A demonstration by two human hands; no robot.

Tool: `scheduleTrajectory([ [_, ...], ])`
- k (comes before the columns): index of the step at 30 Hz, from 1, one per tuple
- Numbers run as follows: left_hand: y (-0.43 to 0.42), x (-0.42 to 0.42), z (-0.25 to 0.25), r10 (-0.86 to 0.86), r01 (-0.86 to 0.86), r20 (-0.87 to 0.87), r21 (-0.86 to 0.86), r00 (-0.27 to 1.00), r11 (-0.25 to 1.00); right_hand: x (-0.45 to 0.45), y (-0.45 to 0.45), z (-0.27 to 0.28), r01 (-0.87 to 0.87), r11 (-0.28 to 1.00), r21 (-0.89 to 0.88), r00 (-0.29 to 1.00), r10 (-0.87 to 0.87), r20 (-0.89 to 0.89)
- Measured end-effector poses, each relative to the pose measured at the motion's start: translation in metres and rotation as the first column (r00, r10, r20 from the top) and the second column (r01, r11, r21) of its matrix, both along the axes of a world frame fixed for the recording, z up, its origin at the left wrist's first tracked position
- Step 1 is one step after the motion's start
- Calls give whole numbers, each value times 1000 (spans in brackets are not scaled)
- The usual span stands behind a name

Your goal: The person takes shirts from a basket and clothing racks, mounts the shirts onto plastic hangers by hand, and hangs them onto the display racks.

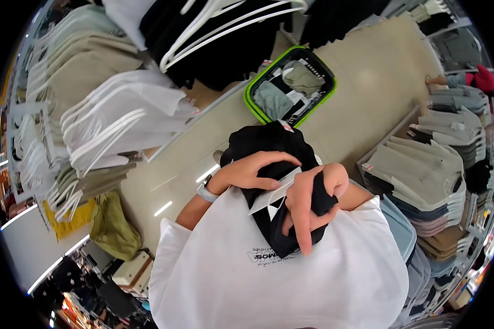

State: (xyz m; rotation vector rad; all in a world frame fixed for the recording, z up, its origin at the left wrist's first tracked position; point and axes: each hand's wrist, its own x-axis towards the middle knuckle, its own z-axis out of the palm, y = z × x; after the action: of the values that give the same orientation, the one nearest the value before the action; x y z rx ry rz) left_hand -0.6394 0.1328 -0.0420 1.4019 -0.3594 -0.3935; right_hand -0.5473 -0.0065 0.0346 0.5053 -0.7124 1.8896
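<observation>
A bunched black garment [274, 140] hangs in front of my chest. A flat white strip [274, 192] lies across it; I cannot tell whether it is a tag or part of a hanger. My left hand [252, 171], with a band at the wrist, curves over the cloth, its thumb against the strip and fingers holding the fabric. My right hand [307, 203] is closed on a fold of the same black cloth, some fingers hidden beneath it. A small red-and-white tag [286, 125] shows at the garment's far edge.
A green-rimmed black basket [330, 90] holding folded clothes stands on the floor ahead. White and beige shirts [123, 98] hang at left. Black clothes and white hangers [230, 24] are at the top. Right, a rack carries grey shirts [422, 164]. An olive bag [112, 227] hangs lower left.
</observation>
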Motion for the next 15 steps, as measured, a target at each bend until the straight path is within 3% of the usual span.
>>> scheduleTrajectory([
  [3,-10,16,4,-41,42,30,-23,999,999,14,-22,2,100,995,3,995,-100,0],
  [5,-9,27,9,-53,53,-8,126,999,991,27,-38,6,141,990,-30,990,-140,23],
  [6,-3,31,10,-70,77,-39,218,997,973,33,-43,5,299,954,-9,954,-298,25],
  [8,6,33,17,69,-30,-176,219,982,975,42,-61,-4,590,807,-11,805,-587,81],
  [12,31,28,35,323,-259,-361,214,875,942,57,-87,-6,767,595,-240,634,-760,142],
  [13,33,25,34,329,-262,-368,222,869,939,61,-92,-8,779,560,-281,616,-768,176],
  [15,35,21,34,552,-515,-109,246,827,821,66,-99,-12,811,534,-240,584,-770,257],
])
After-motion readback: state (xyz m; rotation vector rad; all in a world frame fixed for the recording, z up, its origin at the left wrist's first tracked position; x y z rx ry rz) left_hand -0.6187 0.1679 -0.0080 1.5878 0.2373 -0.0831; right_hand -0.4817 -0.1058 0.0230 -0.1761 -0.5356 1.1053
